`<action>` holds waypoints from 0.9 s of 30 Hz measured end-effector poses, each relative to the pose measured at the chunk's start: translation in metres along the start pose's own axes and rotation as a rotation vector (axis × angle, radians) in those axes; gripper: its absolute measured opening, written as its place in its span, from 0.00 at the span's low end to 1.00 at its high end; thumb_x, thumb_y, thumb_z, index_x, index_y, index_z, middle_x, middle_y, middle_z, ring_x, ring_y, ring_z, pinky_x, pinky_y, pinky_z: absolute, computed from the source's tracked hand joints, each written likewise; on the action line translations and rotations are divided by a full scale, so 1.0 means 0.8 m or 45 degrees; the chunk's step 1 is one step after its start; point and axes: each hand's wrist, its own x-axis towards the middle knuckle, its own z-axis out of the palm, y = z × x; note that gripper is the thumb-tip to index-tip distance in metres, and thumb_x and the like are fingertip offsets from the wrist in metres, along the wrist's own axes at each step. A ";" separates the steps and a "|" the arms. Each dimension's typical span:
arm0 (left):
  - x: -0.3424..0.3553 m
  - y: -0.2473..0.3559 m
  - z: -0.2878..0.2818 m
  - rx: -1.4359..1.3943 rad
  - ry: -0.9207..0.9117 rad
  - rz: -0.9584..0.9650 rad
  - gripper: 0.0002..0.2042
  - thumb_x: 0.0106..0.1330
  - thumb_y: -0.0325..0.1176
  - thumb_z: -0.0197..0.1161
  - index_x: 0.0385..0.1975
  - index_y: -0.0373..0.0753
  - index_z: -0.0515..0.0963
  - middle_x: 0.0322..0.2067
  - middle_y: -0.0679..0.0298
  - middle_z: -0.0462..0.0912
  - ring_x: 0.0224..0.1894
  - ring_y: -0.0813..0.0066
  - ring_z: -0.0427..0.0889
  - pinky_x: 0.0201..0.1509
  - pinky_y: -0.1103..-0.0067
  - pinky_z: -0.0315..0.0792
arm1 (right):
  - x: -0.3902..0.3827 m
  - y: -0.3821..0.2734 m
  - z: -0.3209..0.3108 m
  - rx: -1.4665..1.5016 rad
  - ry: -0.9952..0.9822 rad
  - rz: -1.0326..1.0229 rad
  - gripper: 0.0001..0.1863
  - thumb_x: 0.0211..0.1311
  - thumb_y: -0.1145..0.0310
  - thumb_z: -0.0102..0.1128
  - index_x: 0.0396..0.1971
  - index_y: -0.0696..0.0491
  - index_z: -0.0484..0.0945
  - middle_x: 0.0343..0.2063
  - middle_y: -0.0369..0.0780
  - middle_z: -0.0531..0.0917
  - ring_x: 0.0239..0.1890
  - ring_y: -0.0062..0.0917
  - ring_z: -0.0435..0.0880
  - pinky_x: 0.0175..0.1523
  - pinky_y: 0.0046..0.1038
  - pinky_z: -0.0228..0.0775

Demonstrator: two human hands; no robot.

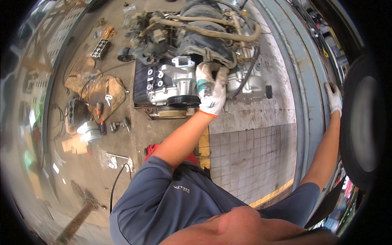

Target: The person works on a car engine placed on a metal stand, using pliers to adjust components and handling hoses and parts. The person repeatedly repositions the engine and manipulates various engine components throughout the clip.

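My left hand (211, 92), in a stained white work glove with an orange cuff, reaches forward to an engine. Its thumb and fingers grip the near end of a ribbed black intake manifold (202, 43); their tips are partly hidden there. Just left of the glove are a silver cast-metal engine cover (163, 87) and a black grooved pulley (183, 101). Far to the right, my right hand (334, 102), gloved too, rests against a blue-grey metal beam (308, 81). Its fingers point forward, apart, and nothing shows in them.
Tan hoses (204, 29) cross the manifold. A pale metal housing (250, 83) lies right of my left hand. On the floor to the left are stained cardboard (108, 92), a screwdriver (99, 109), a power tool (120, 125) and a cylinder head (100, 49). A large dark round object (363, 118) stands beside my right arm.
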 end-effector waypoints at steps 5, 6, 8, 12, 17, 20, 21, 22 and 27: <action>0.003 0.027 -0.013 0.178 -0.147 0.135 0.12 0.79 0.34 0.61 0.50 0.32 0.82 0.54 0.50 0.80 0.59 0.53 0.78 0.68 0.63 0.70 | 0.011 0.022 0.006 -0.121 0.013 0.019 0.49 0.66 0.29 0.62 0.70 0.58 0.78 0.71 0.51 0.79 0.74 0.43 0.76 0.78 0.39 0.64; 0.002 0.020 -0.012 0.184 -0.143 0.128 0.14 0.77 0.33 0.62 0.55 0.31 0.80 0.56 0.49 0.80 0.60 0.52 0.78 0.69 0.63 0.69 | 0.012 0.035 0.009 -0.123 0.029 0.063 0.50 0.65 0.28 0.62 0.72 0.57 0.76 0.73 0.52 0.77 0.76 0.44 0.74 0.79 0.38 0.62; 0.001 0.010 -0.015 0.215 0.012 -0.029 0.17 0.75 0.31 0.63 0.59 0.31 0.77 0.56 0.50 0.80 0.61 0.53 0.78 0.68 0.63 0.70 | 0.009 0.001 0.007 -0.099 -0.005 0.064 0.51 0.65 0.28 0.62 0.74 0.57 0.75 0.73 0.53 0.76 0.77 0.44 0.73 0.80 0.38 0.61; 0.002 0.030 -0.007 -0.193 -0.035 -0.219 0.22 0.75 0.37 0.70 0.60 0.29 0.75 0.55 0.53 0.79 0.58 0.67 0.78 0.66 0.70 0.73 | 0.002 0.000 0.007 -0.117 0.010 0.074 0.52 0.64 0.27 0.63 0.73 0.57 0.75 0.73 0.53 0.76 0.76 0.45 0.73 0.80 0.39 0.62; 0.006 0.002 -0.009 -0.098 -0.077 -0.071 0.17 0.79 0.37 0.67 0.56 0.30 0.76 0.46 0.61 0.84 0.48 0.72 0.82 0.62 0.73 0.76 | -0.003 -0.007 0.008 -0.187 0.064 0.073 0.55 0.62 0.24 0.62 0.74 0.58 0.74 0.73 0.54 0.75 0.76 0.46 0.73 0.80 0.40 0.63; 0.004 -0.003 -0.004 -0.072 -0.027 -0.045 0.16 0.80 0.37 0.65 0.55 0.30 0.76 0.47 0.60 0.85 0.48 0.71 0.82 0.61 0.71 0.76 | -0.003 -0.011 0.007 -0.198 0.063 0.070 0.55 0.62 0.24 0.61 0.74 0.57 0.74 0.74 0.53 0.75 0.76 0.46 0.74 0.79 0.40 0.63; 0.004 0.001 -0.005 -0.026 -0.062 -0.059 0.16 0.80 0.37 0.65 0.56 0.30 0.76 0.48 0.59 0.84 0.49 0.70 0.82 0.61 0.71 0.76 | -0.005 -0.011 0.006 -0.189 0.035 0.068 0.56 0.62 0.23 0.61 0.75 0.56 0.73 0.74 0.53 0.74 0.76 0.46 0.74 0.80 0.40 0.63; 0.003 0.005 -0.008 0.021 -0.097 -0.073 0.16 0.80 0.37 0.65 0.57 0.30 0.76 0.49 0.58 0.84 0.50 0.70 0.82 0.61 0.70 0.75 | -0.007 -0.013 0.004 -0.179 0.006 0.065 0.56 0.62 0.23 0.61 0.76 0.55 0.72 0.74 0.53 0.74 0.76 0.46 0.73 0.80 0.41 0.63; 0.006 -0.011 -0.006 0.268 -0.066 0.212 0.19 0.79 0.39 0.67 0.59 0.31 0.75 0.54 0.54 0.80 0.55 0.66 0.78 0.64 0.68 0.73 | -0.007 -0.018 0.006 -0.218 0.001 0.170 0.60 0.59 0.19 0.60 0.79 0.53 0.68 0.76 0.52 0.73 0.77 0.46 0.72 0.81 0.44 0.63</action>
